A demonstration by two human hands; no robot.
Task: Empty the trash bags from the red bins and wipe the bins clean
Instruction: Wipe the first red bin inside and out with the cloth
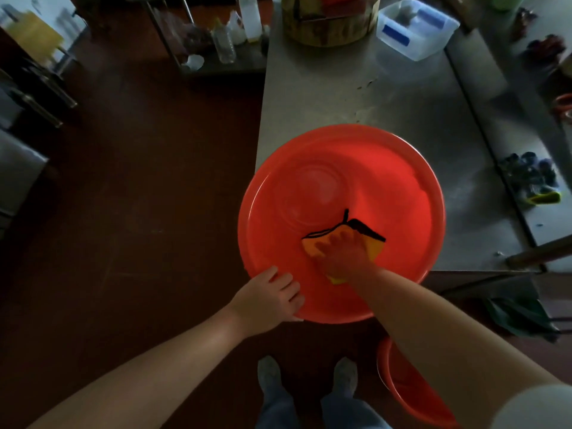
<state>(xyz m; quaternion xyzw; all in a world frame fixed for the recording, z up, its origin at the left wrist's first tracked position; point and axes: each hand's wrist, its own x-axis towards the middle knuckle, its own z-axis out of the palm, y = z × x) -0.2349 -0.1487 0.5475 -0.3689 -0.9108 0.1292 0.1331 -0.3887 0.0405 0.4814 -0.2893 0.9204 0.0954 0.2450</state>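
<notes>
Steadying the bin (387, 193) at its near-left rim with the left hand (269, 300), fingers folded over the lip and gripping it, thumb out of sight beneath. Best to hold firm there: seems to sit on the near-left corner of the table (340, 97) with its near side hanging past the edge, so prone to tip or skate under a hard push. No bag visible inside, so judged to be at the wiping stage. Further right, inside the bin on its near wall, pressing the cloth (311, 249) against the plastic with the right hand (343, 258), fingers spread fairly flat on top rather than bunched round it, though blurred and tinted red. To do this well: press with the whole palm, sweep in overlapping arcs round the wall from rim down to floor, turn the bin with the other hand instead of overreaching, and refold to a fresh face once soiled. Floor of the bin, just beyond the cloth, glossy and not obviously dirty. Cloth directly under the palm, its black-edged corners poking out beyond and to the right of the fingers, a yellow corner showing by the wrist. Lower right of the bin, down beneath the right forearm, a second bin (408, 394), only partly in view; impossible to say whether wiped.
</notes>
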